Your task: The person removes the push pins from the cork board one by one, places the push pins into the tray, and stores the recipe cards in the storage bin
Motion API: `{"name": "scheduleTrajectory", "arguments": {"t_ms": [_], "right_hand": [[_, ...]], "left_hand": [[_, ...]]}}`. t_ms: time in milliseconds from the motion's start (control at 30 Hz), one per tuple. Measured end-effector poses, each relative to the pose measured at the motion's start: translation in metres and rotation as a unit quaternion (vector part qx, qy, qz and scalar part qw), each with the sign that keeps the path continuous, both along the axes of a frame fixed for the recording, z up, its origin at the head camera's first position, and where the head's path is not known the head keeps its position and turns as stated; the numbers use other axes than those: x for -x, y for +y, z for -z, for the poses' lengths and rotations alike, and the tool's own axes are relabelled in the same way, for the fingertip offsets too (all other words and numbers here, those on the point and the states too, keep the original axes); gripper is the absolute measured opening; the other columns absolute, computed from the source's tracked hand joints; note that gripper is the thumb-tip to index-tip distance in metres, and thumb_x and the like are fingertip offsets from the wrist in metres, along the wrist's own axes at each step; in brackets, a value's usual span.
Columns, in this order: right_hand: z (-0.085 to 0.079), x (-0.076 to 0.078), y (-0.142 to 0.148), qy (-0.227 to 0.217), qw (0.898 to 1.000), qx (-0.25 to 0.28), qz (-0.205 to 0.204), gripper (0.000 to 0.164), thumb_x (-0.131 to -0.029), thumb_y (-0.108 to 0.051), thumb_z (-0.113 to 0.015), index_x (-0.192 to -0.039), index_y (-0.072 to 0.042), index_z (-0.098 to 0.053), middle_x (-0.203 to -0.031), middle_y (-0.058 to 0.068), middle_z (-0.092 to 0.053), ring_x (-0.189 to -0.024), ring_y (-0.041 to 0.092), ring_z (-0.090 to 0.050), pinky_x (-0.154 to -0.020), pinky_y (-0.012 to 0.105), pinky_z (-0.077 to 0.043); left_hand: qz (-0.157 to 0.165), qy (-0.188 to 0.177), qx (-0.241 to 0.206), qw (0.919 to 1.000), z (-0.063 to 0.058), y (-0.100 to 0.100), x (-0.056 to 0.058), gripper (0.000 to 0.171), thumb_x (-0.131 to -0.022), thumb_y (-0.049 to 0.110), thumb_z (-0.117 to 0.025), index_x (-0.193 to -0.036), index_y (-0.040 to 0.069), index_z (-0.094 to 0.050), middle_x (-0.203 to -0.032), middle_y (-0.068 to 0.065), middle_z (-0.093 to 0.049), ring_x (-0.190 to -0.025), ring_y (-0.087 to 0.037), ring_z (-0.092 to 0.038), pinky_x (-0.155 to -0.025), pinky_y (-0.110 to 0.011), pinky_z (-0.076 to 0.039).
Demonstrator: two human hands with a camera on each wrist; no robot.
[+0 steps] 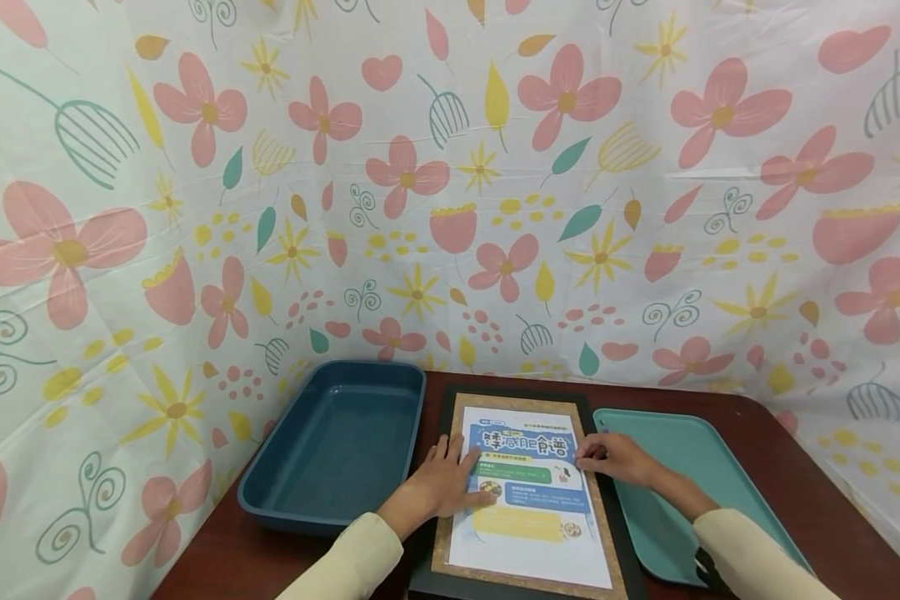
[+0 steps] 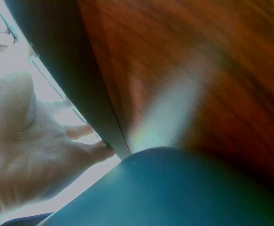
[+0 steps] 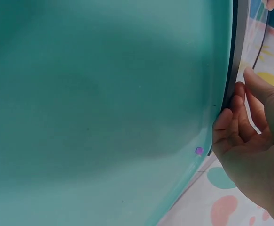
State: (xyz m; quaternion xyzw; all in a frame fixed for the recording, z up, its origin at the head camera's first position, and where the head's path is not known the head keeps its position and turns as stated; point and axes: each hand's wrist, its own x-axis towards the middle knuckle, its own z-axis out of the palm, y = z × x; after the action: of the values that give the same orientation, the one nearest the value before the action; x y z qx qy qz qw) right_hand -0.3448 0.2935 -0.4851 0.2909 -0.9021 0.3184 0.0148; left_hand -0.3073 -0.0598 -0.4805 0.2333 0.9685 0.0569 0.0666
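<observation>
A printed sheet of paper (image 1: 525,550) with colourful Chinese headings lies on a brown board (image 1: 442,550) with a black border (image 1: 450,417). My left hand (image 1: 438,483) rests on the sheet's left side, fingers spread and pointing away from me. Its open palm faces the camera in the left wrist view. At the sheet's right edge, my right hand (image 1: 618,460) pinches the paper between thumb and forefinger. The right wrist view shows that thumb (image 3: 256,84) close to the forefinger tip, with the other fingers curled beside the board's edge.
Left of the board stands a deep dark-blue tray (image 1: 330,517). A shallow teal tray (image 1: 675,517) lies to the right, close to the board, with a small purple piece (image 3: 199,151) near its corner. A flower-patterned curtain (image 1: 510,192) rises behind the dark wooden table (image 1: 832,508).
</observation>
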Motion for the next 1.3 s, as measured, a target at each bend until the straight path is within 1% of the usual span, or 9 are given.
{"name": "scheduleTrajectory", "arguments": {"t_ms": [67, 167, 567, 733, 867, 1033, 1167, 1300], "right_hand": [[-0.001, -0.0007, -0.0005, -0.005, 1.0, 0.001, 0.006, 0.007, -0.096, -0.011, -0.076, -0.095, -0.006, -0.071, -0.089, -0.001, -0.069, -0.075, 0.007, -0.056, -0.064, 0.023, -0.048], [-0.0018, -0.001, -0.0001, -0.004, 1.0, 0.003, 0.002, 0.008, -0.097, -0.011, -0.075, -0.096, -0.004, -0.07, -0.09, 0.0, -0.068, -0.075, 0.008, -0.056, -0.064, 0.024, -0.049], [-0.0005, -0.0009, -0.0004, -0.005, 1.0, 0.001, 0.013, 0.007, -0.096, -0.01, -0.075, -0.096, -0.006, -0.069, -0.088, 0.0, -0.067, -0.075, 0.011, -0.057, -0.064, 0.025, -0.049], [0.0001, -0.0009, -0.0003, -0.001, 1.0, 0.0, 0.019, 0.009, -0.096, -0.012, -0.076, -0.096, -0.006, -0.069, -0.089, -0.001, -0.067, -0.077, 0.011, -0.058, -0.067, 0.026, -0.051], [0.0012, -0.0002, 0.0004, 0.002, 1.0, 0.003, 0.019, 0.013, -0.097, -0.013, -0.075, -0.096, -0.003, -0.068, -0.091, -0.001, -0.069, -0.079, 0.011, -0.06, -0.07, 0.027, -0.052], [0.0028, 0.001, 0.0013, 0.009, 1.0, 0.004, 0.018, 0.009, -0.097, -0.011, -0.075, -0.097, -0.004, -0.069, -0.092, 0.0, -0.07, -0.08, 0.011, -0.061, -0.071, 0.028, -0.053], [0.0039, 0.0026, 0.0021, 0.015, 1.0, 0.006, 0.026, 0.006, -0.097, -0.011, -0.074, -0.097, -0.007, -0.07, -0.092, 0.002, -0.071, -0.08, 0.01, -0.061, -0.071, 0.028, -0.053], [0.0031, 0.0033, 0.0032, 0.024, 0.999, 0.006, 0.03, 0.005, -0.097, -0.01, -0.074, -0.098, -0.007, -0.071, -0.092, 0.003, -0.072, -0.081, 0.012, -0.063, -0.073, 0.029, -0.054]], "left_hand": [[0.0, 0.002, 0.002, 1.0, 0.0008, 0.0003, 0.0007, 0.091, -0.096, 0.076, -0.05, -0.166, 0.02, -0.03, -0.172, -0.016, -0.016, -0.158, -0.039, -0.015, -0.124, -0.051, -0.026], [-0.002, 0.006, 0.005, 1.0, 0.0016, 0.0008, 0.0016, 0.092, -0.095, 0.076, -0.05, -0.166, 0.021, -0.03, -0.172, -0.015, -0.017, -0.158, -0.039, -0.016, -0.124, -0.05, -0.026], [-0.002, 0.009, 0.011, 0.9999, 0.001, 0.001, 0.0017, 0.092, -0.095, 0.078, -0.049, -0.165, 0.021, -0.031, -0.172, -0.015, -0.018, -0.158, -0.039, -0.017, -0.123, -0.05, -0.027], [-0.001, 0.009, 0.01, 0.9999, 0.002, 0.0005, 0.0018, 0.092, -0.095, 0.078, -0.049, -0.166, 0.021, -0.031, -0.172, -0.015, -0.018, -0.158, -0.039, -0.017, -0.123, -0.05, -0.027], [-0.001, 0.011, 0.011, 0.9999, 0.004, 0.0005, 0.0029, 0.092, -0.095, 0.078, -0.049, -0.165, 0.022, -0.031, -0.172, -0.015, -0.018, -0.158, -0.039, -0.017, -0.123, -0.05, -0.027], [0.0, 0.013, 0.012, 0.9998, 0.0037, 0.0006, 0.0017, 0.092, -0.094, 0.078, -0.05, -0.165, 0.022, -0.032, -0.171, -0.015, -0.019, -0.157, -0.039, -0.018, -0.123, -0.05, -0.028], [-0.001, 0.012, 0.014, 0.9998, 0.0024, 0.0008, 0.0009, 0.092, -0.095, 0.077, -0.049, -0.165, 0.021, -0.031, -0.172, -0.015, -0.019, -0.157, -0.039, -0.018, -0.123, -0.05, -0.028], [-0.002, 0.014, 0.018, 0.9997, 0.0028, 0.0012, 0.0016, 0.092, -0.095, 0.078, -0.049, -0.165, 0.021, -0.031, -0.172, -0.015, -0.019, -0.157, -0.039, -0.018, -0.123, -0.05, -0.028]]}}
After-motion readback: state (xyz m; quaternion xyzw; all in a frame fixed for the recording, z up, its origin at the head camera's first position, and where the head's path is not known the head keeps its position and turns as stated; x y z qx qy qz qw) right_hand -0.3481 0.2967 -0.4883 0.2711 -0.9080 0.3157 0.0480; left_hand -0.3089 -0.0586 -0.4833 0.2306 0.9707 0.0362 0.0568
